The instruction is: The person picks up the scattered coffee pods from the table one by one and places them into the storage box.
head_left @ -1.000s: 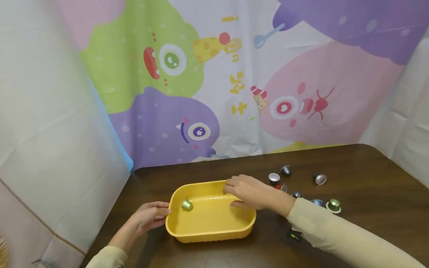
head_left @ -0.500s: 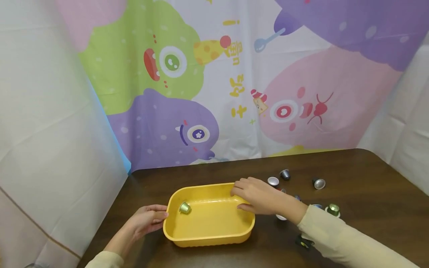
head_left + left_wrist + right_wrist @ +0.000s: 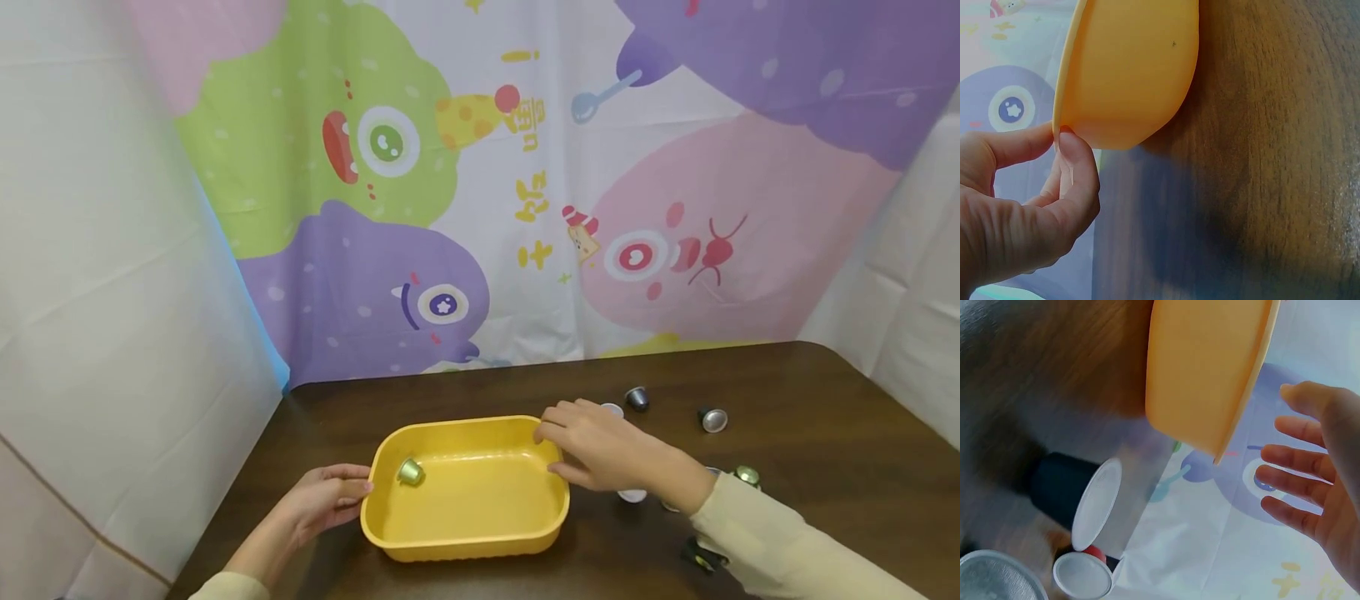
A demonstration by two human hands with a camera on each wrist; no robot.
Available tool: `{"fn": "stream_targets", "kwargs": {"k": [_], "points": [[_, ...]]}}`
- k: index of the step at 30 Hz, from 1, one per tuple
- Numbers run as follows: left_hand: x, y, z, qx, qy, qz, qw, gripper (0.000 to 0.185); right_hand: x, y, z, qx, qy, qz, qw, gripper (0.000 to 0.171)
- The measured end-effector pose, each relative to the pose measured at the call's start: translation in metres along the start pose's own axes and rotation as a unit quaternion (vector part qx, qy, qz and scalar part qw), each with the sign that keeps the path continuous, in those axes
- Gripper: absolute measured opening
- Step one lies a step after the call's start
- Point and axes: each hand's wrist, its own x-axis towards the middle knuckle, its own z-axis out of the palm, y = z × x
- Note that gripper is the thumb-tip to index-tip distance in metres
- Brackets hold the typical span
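Observation:
A yellow plastic tray [image 3: 465,552] stands on the table with one light green coffee capsule [image 3: 410,472] inside, near its left end. My left hand [image 3: 327,497] pinches the tray's left rim between thumb and fingers, as the left wrist view shows. My right hand [image 3: 600,446] is over the tray's right end, palm down. In the right wrist view its fingers [image 3: 1297,481] are spread and hold nothing, apart from the rim. Beyond that hand lie a dark capsule [image 3: 637,399] and a black capsule with a silver lid [image 3: 713,419].
Several more capsules lie right of the tray, partly hidden by my right arm, among them a green capsule [image 3: 747,475]. A small black object [image 3: 702,554] with a yellow-green mark sits near the right sleeve. A printed cartoon curtain [image 3: 420,208] hangs behind the table [image 3: 810,392].
My right hand has moved right, from over the tray's interior to its right end. The tray and my left hand have shifted slightly left and lower in view.

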Motion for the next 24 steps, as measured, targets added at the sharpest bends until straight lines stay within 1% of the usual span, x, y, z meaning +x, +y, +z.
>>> {"fn": "stream_targets", "kwargs": {"k": [5,12,19,24], "points": [[0.000,-0.003,-0.001,-0.001,0.002,-0.003,1.0000,0.037,-0.007,0.002,-0.001,0.002,0.011,0.002,1.000,0.030],[0.001,-0.005,-0.002,0.007,0.010,-0.007,0.9999,0.039,-0.018,0.006,-0.005,0.028,0.013,0.013,0.999,0.034],[0.001,-0.004,-0.002,0.007,0.003,0.004,1.0000,0.038,-0.033,0.012,-0.006,0.029,-0.001,0.027,0.999,0.033],[0.002,-0.004,-0.003,0.003,0.002,0.004,1.0000,0.038,-0.043,0.014,-0.005,0.015,-0.009,0.033,0.999,0.035]]}}
